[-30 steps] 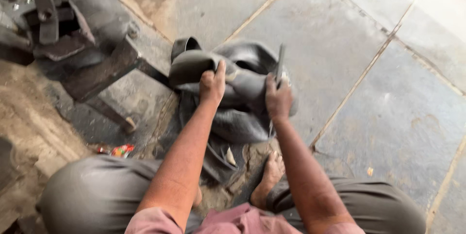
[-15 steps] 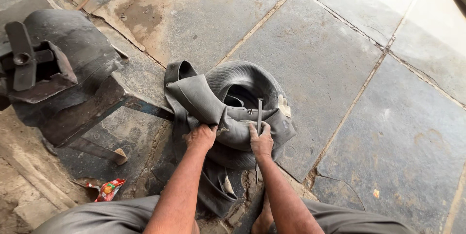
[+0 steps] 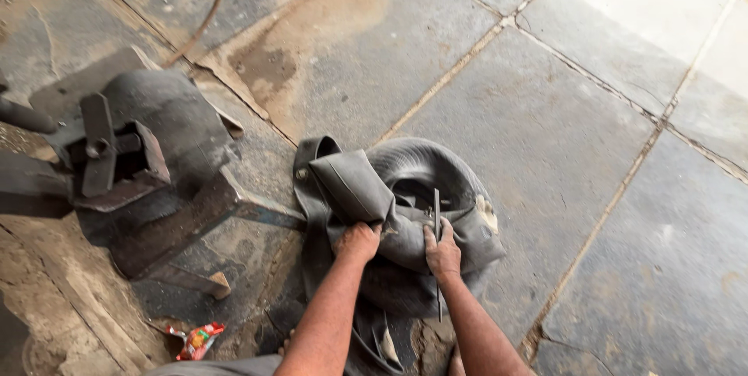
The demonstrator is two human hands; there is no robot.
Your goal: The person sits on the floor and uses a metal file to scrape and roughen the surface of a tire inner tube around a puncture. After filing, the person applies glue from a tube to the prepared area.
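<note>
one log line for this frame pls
left hand: grips inner tube fold | right hand: holds thin metal tool upright on tube | tube on stone floor

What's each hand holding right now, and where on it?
Left hand grips a fold of the rubber inner tube. Right hand holds a thin metal tool around its middle, against the tube.

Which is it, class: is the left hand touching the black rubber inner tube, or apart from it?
Touching. The head view shows the left hand gripping a fold of the inner tube.
</note>
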